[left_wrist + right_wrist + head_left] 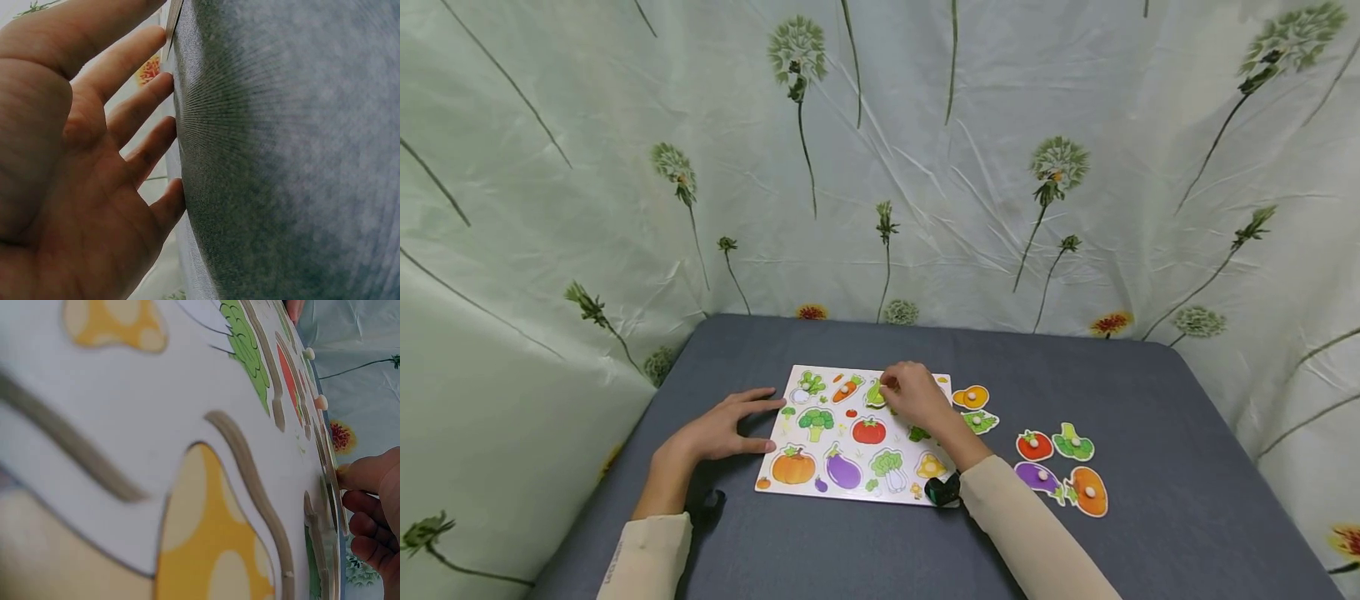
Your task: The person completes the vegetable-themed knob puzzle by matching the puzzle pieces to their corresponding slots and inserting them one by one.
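A white wooden vegetable puzzle board (842, 423) lies flat on the table. My left hand (722, 429) rests at its left edge, fingers spread, the index fingertip and thumb touching the board; the left wrist view shows the open palm (87, 187). Over the board's top middle, my right hand (917, 396) pinches a green vegetable puzzle piece (874, 395) at its slot, partly hidden by the fingers. In the right wrist view the right hand's thumb and curled fingers (372, 506) show at the board's far side. A carrot piece (847, 389) and a white-bulbed leafy piece (805, 387), both with knobs, sit in the board.
Right of the board lie loose knobbed pieces: orange-yellow (975, 397), leafy green (981, 422), tomato (1034, 446), broccoli (1073, 442), eggplant (1037, 477) and pumpkin (1088, 492). A floral curtain (962, 167) hangs behind the dark grey table (820, 550).
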Available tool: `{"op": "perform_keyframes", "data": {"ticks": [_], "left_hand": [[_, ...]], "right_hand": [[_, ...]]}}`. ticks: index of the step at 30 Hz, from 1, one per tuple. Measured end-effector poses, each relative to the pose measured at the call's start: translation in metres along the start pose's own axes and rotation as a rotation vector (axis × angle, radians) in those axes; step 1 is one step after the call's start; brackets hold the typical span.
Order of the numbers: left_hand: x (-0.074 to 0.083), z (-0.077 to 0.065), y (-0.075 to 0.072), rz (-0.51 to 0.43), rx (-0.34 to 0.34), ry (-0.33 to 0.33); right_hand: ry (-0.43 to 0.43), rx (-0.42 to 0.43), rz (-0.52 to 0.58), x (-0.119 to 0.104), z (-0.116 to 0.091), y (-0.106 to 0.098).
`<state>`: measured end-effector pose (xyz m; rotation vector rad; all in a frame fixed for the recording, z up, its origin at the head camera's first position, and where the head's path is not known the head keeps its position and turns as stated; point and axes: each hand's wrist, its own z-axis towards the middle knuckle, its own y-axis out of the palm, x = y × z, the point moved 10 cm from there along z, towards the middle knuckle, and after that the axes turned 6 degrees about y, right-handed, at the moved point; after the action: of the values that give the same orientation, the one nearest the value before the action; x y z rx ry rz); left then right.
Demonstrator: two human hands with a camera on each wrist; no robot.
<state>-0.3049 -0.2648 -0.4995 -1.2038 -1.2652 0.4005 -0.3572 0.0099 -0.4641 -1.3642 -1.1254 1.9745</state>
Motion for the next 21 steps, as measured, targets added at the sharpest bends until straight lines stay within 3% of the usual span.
{"op": "perform_keyframes", "data": {"ticks": [21], "left_hand": [[0.0033, -0.0010, 0.0002, -0.002, 0.009, 0.036]], "right_hand": [[0.003, -0.013, 0.014, 0.0009, -0.0005, 0.0060]]}}
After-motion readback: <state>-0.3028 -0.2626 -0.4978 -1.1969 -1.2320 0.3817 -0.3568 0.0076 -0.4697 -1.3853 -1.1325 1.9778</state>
